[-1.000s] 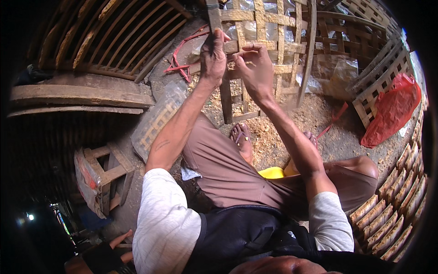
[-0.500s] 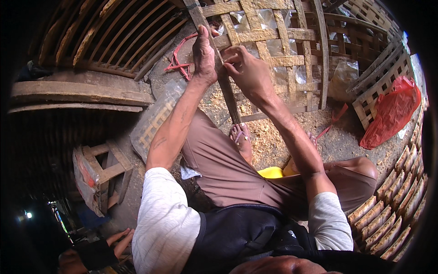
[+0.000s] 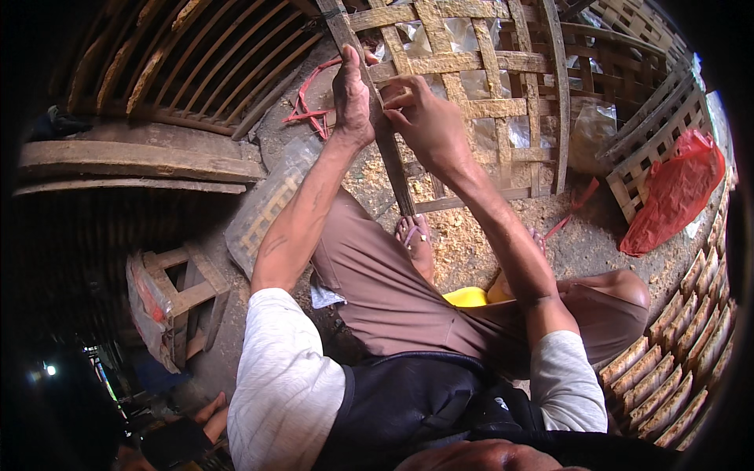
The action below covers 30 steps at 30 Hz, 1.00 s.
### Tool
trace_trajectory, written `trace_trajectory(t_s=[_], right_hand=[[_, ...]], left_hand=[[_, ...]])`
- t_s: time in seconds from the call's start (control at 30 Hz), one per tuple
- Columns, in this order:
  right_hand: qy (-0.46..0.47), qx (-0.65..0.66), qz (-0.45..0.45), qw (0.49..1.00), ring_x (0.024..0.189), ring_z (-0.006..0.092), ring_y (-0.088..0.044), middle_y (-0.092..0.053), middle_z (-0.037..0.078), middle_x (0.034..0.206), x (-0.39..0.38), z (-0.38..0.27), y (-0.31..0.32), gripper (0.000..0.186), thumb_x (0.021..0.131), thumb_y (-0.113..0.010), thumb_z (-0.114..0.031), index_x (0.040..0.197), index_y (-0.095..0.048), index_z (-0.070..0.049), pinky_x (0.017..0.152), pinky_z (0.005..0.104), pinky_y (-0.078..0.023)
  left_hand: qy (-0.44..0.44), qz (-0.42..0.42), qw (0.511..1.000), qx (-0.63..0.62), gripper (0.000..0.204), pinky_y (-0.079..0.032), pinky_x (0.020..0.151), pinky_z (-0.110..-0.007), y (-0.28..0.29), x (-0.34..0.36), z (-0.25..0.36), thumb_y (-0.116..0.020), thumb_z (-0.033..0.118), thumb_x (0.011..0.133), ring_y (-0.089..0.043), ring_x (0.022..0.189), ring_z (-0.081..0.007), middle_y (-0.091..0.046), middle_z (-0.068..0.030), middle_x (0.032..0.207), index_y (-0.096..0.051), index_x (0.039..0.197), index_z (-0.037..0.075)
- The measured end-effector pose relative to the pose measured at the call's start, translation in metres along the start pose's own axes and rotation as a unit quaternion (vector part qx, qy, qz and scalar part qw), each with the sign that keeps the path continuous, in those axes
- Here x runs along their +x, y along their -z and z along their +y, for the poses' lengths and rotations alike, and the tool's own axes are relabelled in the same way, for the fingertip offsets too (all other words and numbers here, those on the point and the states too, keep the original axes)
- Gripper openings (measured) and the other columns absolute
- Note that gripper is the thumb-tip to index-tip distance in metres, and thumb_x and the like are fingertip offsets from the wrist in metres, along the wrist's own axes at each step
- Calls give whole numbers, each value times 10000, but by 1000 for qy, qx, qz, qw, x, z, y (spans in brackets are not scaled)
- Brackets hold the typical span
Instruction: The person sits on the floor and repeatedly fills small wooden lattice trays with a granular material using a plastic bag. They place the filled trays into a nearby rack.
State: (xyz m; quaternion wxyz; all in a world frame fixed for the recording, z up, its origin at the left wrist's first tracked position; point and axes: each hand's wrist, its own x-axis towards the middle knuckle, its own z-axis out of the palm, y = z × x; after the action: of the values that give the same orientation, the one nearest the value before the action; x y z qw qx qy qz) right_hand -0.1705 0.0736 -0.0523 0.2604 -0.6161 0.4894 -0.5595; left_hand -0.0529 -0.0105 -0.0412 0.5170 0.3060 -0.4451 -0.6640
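Note:
A woven bamboo lattice panel (image 3: 448, 63) with flat crossed strips and wooden side bars stands tilted in front of me. My left hand (image 3: 351, 98) is closed around its left bar (image 3: 390, 161), thumb pointing up along the wood. On the bar's other side, my right hand (image 3: 424, 118) has its fingers curled and pinched against the bar's inner edge, where the strips meet it. Anything small between those fingertips is hidden. The bar's lower end comes down by my sandalled foot (image 3: 415, 239).
Pink-red twine (image 3: 310, 110) lies left of the panel. A red plastic bag (image 3: 682, 192) hangs on a woven crate (image 3: 664, 137) at right. A small wooden stool (image 3: 184, 294) stands at left, near another person's arm (image 3: 214, 420). Crumbs (image 3: 459, 239) cover the floor.
The panel and my right hand have shifted very slightly, with both hands still at the same bar. The other person at the lower left has moved a little to the right and down.

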Motion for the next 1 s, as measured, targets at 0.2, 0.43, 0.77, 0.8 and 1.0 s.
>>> trace_trajectory(t_s=[0.2, 0.43, 0.77, 0.8, 1.0], right_hand=[[18, -60, 21, 998, 818, 351, -661, -677, 161, 835, -2, 7, -9, 310, 861, -649, -27, 1128, -494, -13, 699, 429, -517], [-45, 43, 108, 992, 752, 287, -715, -711, 155, 878, -1, -2, -7, 334, 874, -664, -50, 1162, -495, -31, 627, 351, -557], [-48, -28, 120, 991, 801, 209, -729, -740, 110, 918, -4, -3, -7, 349, 880, -703, -163, 1173, -549, -51, 684, 310, -561], [-50, -27, 116, 992, 798, 209, -728, -739, 107, 913, -4, -3, -7, 339, 881, -699, -156, 1168, -553, -50, 690, 313, -565], [-53, 30, 98, 993, 814, 184, -717, -724, 108, 940, 4, 0, 2, 283, 878, -684, -109, 1134, -583, -39, 702, 316, -590]], left_hand=[[20, -4, 1000, -9, 524, -577, 642, -330, 5, 0, -5, -495, 616, 936, -634, 737, -172, -556, -71, 866, -458, 997, 96], [42, -27, 998, -27, 495, -526, 621, -306, -2, -2, -7, -498, 607, 941, -599, 732, -147, -561, -48, 849, -472, 982, 115], [9, -28, 999, 37, 466, -469, 655, -258, 2, -4, -18, -499, 579, 960, -530, 761, -90, -490, -1, 863, -516, 982, 113], [26, -43, 998, 27, 472, -511, 675, -295, 5, -4, -18, -497, 596, 949, -575, 790, -142, -524, -35, 889, -493, 1005, 127], [22, -27, 999, 10, 497, -535, 677, -300, 4, 1, -17, -500, 601, 945, -606, 775, -123, -540, -28, 869, -491, 1003, 107]])
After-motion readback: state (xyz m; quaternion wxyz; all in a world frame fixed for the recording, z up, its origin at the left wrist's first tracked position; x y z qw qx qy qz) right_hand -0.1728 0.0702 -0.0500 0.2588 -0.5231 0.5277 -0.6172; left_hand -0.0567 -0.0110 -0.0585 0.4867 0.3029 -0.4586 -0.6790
